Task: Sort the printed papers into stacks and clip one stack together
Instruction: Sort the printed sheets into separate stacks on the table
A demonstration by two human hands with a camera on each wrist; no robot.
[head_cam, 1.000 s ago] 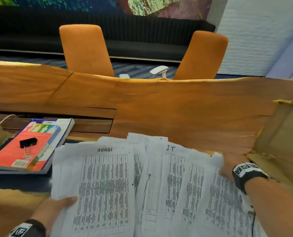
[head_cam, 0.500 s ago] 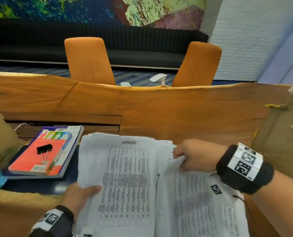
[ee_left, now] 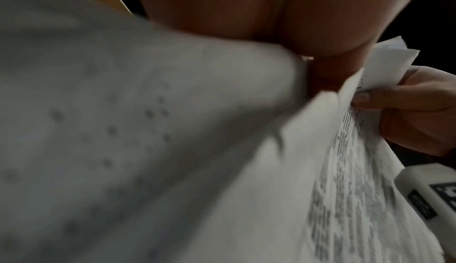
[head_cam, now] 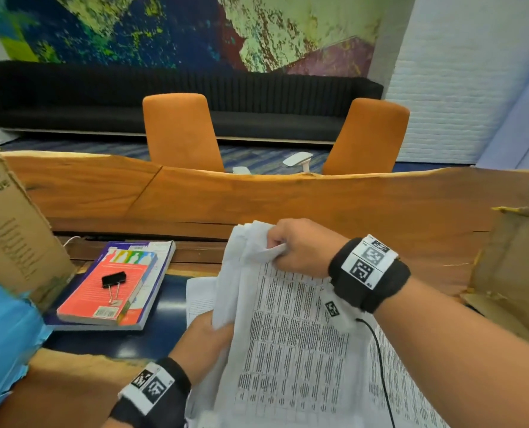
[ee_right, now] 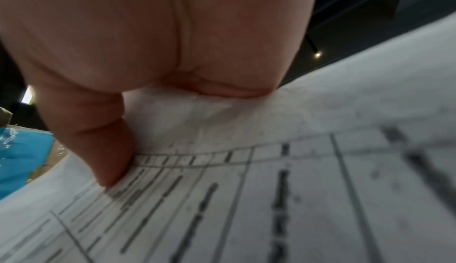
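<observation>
Papers, printed with dense tables, are gathered into a loose bundle lifted off the desk near its front edge, toward the right. The right hand has its fingers curled round the top corner of the bundle, crumpling the sheets there; the right wrist view shows its thumb pressed flat on a printed grid. The left hand pinches the bundle's left edge lower down, fingers tucked behind the sheets and thumb on top. In the left wrist view the paper fills most of the picture and is blurred, with the right hand gripping the far corner. One more sheet lies flat on the desk under the lifted bundle, its upper left part showing.

To the left, toward the desk's left edge, two books lie stacked, a red-covered one on top of a larger one. A black binder clip rests on the red cover, its wire handles pointing toward the front edge, well apart from the papers. Cardboard boxes stand at the left edge and the right edge. Two orange chairs stand beyond the far edge.
</observation>
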